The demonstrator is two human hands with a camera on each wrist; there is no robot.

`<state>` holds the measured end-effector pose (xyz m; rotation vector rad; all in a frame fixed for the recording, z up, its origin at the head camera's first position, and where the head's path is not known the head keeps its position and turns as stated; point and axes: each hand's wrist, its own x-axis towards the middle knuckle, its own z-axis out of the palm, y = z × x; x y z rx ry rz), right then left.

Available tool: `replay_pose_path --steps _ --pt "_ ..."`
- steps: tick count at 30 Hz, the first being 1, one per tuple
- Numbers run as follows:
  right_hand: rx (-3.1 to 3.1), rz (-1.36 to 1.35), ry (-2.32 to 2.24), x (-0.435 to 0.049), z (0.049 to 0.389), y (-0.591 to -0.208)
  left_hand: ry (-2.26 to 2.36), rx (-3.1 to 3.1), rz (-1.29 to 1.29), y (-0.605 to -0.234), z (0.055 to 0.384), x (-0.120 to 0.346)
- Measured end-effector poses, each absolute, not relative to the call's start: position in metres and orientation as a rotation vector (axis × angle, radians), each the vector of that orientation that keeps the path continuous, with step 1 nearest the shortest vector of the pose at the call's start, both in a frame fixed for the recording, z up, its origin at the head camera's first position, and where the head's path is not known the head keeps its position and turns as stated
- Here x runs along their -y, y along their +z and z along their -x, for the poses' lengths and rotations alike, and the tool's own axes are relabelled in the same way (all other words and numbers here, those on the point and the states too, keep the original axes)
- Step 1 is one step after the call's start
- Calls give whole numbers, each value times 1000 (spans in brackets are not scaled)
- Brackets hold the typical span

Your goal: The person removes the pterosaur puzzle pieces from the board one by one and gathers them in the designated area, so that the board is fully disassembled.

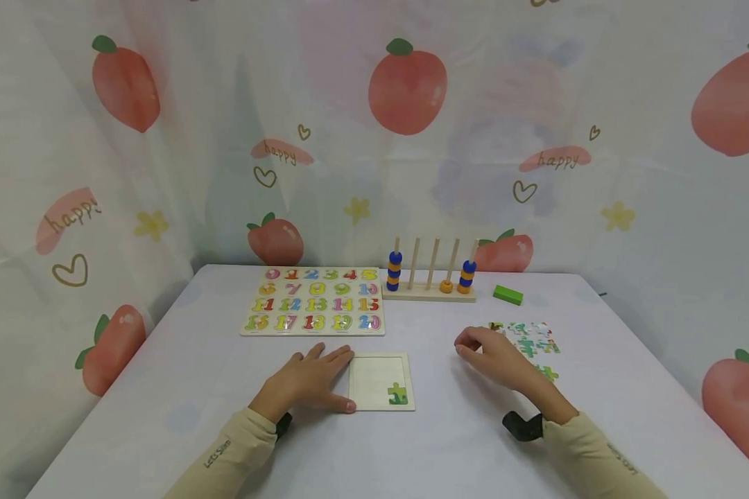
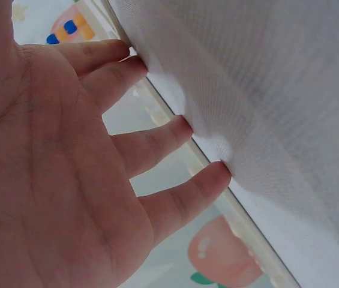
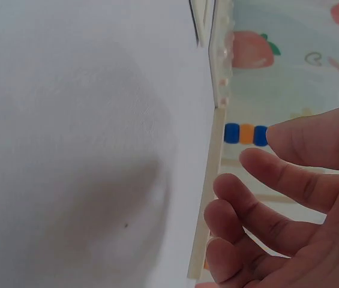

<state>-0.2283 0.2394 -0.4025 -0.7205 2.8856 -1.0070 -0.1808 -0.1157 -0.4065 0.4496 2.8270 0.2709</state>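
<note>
A shallow square wooden puzzle tray (image 1: 368, 378) lies in the middle of the table in the head view. One green and yellow puzzle piece (image 1: 397, 394) sits in its lower right corner. My left hand (image 1: 312, 381) rests at the tray's left side, fingers spread, the thumb at the lower left corner. In the left wrist view the left hand (image 2: 55, 162) has its fingers extended. My right hand (image 1: 498, 358) hovers right of the tray with loosely bent fingers. The right wrist view shows nothing held in the right hand (image 3: 295, 222). Beside it lie several loose puzzle pieces (image 1: 527, 348), partly hidden.
A number puzzle board (image 1: 312, 333) lies at the back left. Next to it stands a wooden bead counter (image 1: 431, 295) with blue and orange beads on upright pegs. A green block (image 1: 508, 295) lies at the back right. Behind the table hangs a fruit-patterned curtain (image 1: 337, 90).
</note>
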Motion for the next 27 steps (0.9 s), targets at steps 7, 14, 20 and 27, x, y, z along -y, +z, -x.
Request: replay_pose_path --steps 7,14,20,27 --pt "-2863 748 -1022 -225 223 -400 279 -2830 -453 -405 180 115" --pt "-2807 791 -1057 -212 217 -401 266 -2830 -452 -406 180 116" --pt "-2745 811 -1082 -199 214 -404 269 -2834 -456 -406 179 115" --pt "-2704 831 -1091 -184 209 -404 262 -2833 -450 -406 180 115"
